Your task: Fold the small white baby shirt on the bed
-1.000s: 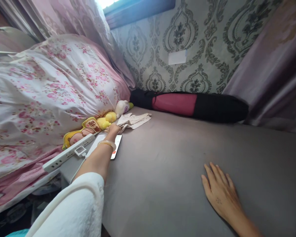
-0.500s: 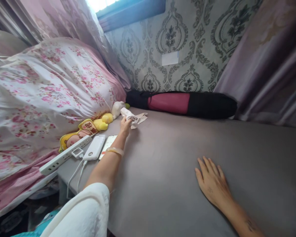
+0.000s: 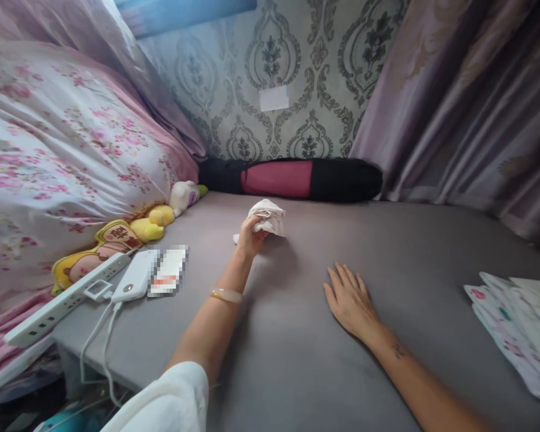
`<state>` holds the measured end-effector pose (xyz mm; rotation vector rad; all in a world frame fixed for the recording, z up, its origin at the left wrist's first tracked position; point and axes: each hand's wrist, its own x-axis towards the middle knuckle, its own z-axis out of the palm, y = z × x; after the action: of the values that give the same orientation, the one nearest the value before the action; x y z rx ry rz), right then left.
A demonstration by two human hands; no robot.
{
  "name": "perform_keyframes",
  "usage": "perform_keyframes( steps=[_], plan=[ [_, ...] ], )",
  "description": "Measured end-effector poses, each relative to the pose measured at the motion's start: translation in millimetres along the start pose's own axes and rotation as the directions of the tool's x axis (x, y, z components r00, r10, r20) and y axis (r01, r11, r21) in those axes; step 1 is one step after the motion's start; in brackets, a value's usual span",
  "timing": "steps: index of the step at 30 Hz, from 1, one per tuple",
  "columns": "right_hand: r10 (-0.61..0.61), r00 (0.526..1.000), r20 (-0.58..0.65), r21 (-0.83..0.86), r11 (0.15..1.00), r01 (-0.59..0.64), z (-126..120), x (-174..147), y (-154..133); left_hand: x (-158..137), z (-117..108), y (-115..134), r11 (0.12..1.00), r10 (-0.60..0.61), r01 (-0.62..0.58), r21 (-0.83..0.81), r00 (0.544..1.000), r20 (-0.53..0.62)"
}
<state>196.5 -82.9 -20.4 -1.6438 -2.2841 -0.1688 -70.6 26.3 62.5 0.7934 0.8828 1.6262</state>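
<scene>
My left hand [image 3: 251,233] is stretched out over the grey bed sheet [image 3: 297,336] and grips a bunched cream-coloured cloth [image 3: 266,215], lifted a little off the sheet. A pale bangle sits on that wrist, and a white sleeve covers the upper arm. My right hand [image 3: 351,299] lies flat on the sheet, palm down, fingers spread, holding nothing. It rests to the right of the left hand and nearer to me.
A floral quilt [image 3: 63,162] is heaped at the left, with yellow plush toys [image 3: 157,215] at its foot. A white power strip [image 3: 58,307], a power bank [image 3: 135,283] and a phone [image 3: 168,279] lie near the bed's left edge. A black-and-pink bolster [image 3: 292,179] lines the wall. Printed fabric [image 3: 517,324] lies at right.
My left hand took hold of the cloth beside the plush toys and carried it right, toward the bed's middle. The right hand stayed flat. The view swung right, showing the printed fabric.
</scene>
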Motion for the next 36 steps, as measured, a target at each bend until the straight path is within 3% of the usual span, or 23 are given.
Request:
perform_keyframes(
  steps=[3, 6, 10, 13, 16, 21, 24, 30, 33, 36],
  plan=[
    [-0.004, 1.0, -0.015, 0.069, 0.998, 0.005, -2.5, 0.1, 0.5, -14.1, 21.7, -11.4, 0.998, -0.059, 0.059, 0.006, 0.994, 0.094],
    [0.004, 0.994, -0.114, 0.214, 0.977, 0.02, -8.4, 2.9, 0.9, -27.5, 39.2, -24.0, 0.991, -0.133, 0.13, 0.029, 0.977, 0.165],
    [0.012, 0.932, -0.363, 0.344, 0.931, 0.122, -22.3, 7.0, -1.7, -46.0, 57.8, -39.9, 0.981, -0.193, 0.185, 0.055, 0.94, 0.281],
    [-0.017, 0.894, -0.448, 0.339, 0.922, 0.187, -31.5, 7.0, -5.4, -59.5, 67.6, -48.4, 0.978, -0.207, 0.194, 0.073, 0.897, 0.391],
    [-0.014, 0.887, -0.461, 0.352, 0.915, 0.197, -34.7, 6.3, -7.0, -69.9, 72.4, -54.0, 0.973, -0.231, 0.206, 0.104, 0.857, 0.46],
    [0.059, 0.896, -0.44, 0.432, 0.889, 0.154, -32.0, 8.9, -3.4, -81.8, 73.1, -60.5, 0.964, -0.264, 0.247, 0.097, 0.851, 0.454],
    [0.108, 0.9, -0.422, 0.479, 0.869, 0.121, -30.4, 10.4, -1.0, -88.8, 75.3, -62.4, 0.963, -0.261, 0.258, 0.081, 0.81, 0.525],
    [0.139, 0.906, -0.4, 0.533, 0.839, 0.106, -30.0, 10.1, 0.4, -104.0, 88.6, -62.1, 0.99, -0.14, 0.119, 0.076, 0.744, 0.653],
    [0.086, 0.913, -0.398, 0.52, 0.842, 0.147, -30.5, 9.3, 0.5, -107.5, 92.0, -66.7, 0.989, -0.136, 0.068, 0.132, 0.778, 0.613],
    [0.039, 0.909, -0.415, 0.516, 0.833, 0.199, -31.3, 8.6, 0.6, -103.2, 88.7, -77.8, 0.991, -0.09, 0.032, 0.127, 0.866, 0.493]
  ],
)
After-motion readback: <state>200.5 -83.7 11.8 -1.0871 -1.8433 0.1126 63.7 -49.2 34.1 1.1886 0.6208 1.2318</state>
